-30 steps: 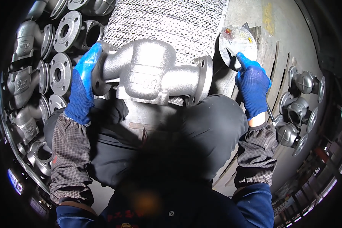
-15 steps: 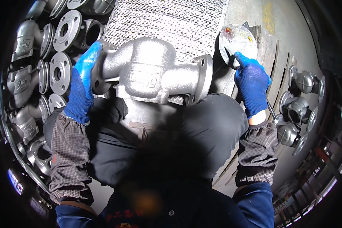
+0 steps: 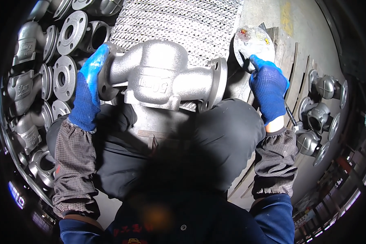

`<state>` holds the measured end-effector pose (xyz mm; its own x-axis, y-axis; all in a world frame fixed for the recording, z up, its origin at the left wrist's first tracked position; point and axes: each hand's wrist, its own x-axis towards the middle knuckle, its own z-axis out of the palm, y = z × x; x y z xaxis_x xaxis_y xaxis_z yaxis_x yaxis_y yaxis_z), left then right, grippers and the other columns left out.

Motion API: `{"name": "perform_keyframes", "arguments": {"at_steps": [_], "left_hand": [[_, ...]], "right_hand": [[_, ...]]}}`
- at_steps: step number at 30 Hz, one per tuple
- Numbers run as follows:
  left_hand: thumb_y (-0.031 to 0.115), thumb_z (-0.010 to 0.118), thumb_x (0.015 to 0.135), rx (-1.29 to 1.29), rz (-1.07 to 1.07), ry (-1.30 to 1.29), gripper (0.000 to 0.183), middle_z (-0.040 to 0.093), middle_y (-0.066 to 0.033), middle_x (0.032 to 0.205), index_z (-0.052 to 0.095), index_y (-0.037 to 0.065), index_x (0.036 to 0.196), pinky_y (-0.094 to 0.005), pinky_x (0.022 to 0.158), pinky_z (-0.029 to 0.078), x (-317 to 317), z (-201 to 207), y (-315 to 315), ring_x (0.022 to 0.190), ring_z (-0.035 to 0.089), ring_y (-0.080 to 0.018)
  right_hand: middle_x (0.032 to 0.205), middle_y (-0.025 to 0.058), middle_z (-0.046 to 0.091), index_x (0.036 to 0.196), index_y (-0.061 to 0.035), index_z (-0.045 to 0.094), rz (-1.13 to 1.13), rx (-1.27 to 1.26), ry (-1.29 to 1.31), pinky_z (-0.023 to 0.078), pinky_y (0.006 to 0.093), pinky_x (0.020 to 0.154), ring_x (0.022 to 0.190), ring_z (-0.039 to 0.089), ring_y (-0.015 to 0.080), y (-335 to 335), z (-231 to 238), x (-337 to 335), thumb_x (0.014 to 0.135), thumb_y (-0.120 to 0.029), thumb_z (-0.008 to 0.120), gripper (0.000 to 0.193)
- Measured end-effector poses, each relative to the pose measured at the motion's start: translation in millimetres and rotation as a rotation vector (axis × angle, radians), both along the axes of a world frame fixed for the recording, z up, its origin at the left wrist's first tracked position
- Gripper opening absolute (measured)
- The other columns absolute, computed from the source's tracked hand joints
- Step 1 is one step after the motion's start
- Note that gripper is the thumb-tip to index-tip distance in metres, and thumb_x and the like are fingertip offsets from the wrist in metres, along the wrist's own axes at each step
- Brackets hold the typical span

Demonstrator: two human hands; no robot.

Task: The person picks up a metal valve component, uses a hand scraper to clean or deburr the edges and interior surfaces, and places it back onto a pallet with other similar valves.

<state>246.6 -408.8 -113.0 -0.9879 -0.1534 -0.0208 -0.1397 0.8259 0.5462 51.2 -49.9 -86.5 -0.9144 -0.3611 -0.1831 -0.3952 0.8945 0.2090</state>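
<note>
A silver-grey cast valve body (image 3: 160,73) with a flange at each end lies in front of me, between my knees. My left hand (image 3: 90,87), in a blue coated glove, grips the flange at its left end. To the right, my right hand (image 3: 269,87), gloved the same way, is closed around a thin dark tool (image 3: 290,116) whose shaft sticks out below the fist. The tool's other end is at the lower edge of a round pale disc (image 3: 258,38) smeared with red and yellow spots; its tip is mostly hidden.
Several grey flanged valve bodies (image 3: 22,87) are stacked along the left. More flanged castings (image 3: 319,118) stand on the floor at the right. Beyond the valve body lies a metal mesh mat (image 3: 175,20). Wooden slats (image 3: 293,77) run beside my right hand.
My right hand has shifted very slightly left with the tool, and the disc has moved a touch. The left hand and valve body stay put.
</note>
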Motion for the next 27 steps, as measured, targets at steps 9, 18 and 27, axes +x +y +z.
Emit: {"name": "perform_keyframes", "arguments": {"at_steps": [9,18,27], "left_hand": [[0.009,0.080,0.051,-0.037,-0.019,0.091,0.080,0.058,-0.0172,0.112,0.048,0.004,0.124,-0.0365,0.088,0.049,-15.5,27.0,19.7,0.102,0.059,-0.0313],[0.006,0.082,0.053,-0.100,-0.026,0.018,0.081,0.057,-0.0161,0.117,0.047,0.002,0.127,-0.0352,0.095,0.045,-5.0,3.9,2.9,0.108,0.057,-0.0294],[0.006,0.082,0.052,0.174,0.199,0.152,0.079,0.059,-0.0164,0.110,0.049,0.003,0.123,-0.0349,0.092,0.047,-6.1,4.3,11.5,0.104,0.059,-0.0302]], "right_hand": [[0.095,0.0073,0.066,0.109,-0.0323,0.067,0.007,-0.021,0.031,0.053,0.0391,0.070,0.084,0.065,0.0272,5.7,-1.8,-0.8,0.080,-0.014,0.059,0.036],[0.091,0.0075,0.067,0.105,-0.0268,0.068,0.045,-0.088,0.060,0.052,0.0388,0.068,0.082,0.065,0.0270,5.1,-1.1,-0.4,0.077,-0.013,0.060,0.032],[0.095,0.0075,0.066,0.108,-0.0304,0.067,0.021,-0.050,0.049,0.053,0.0391,0.071,0.084,0.065,0.0269,4.2,-1.2,0.4,0.079,-0.014,0.059,0.035]]}}
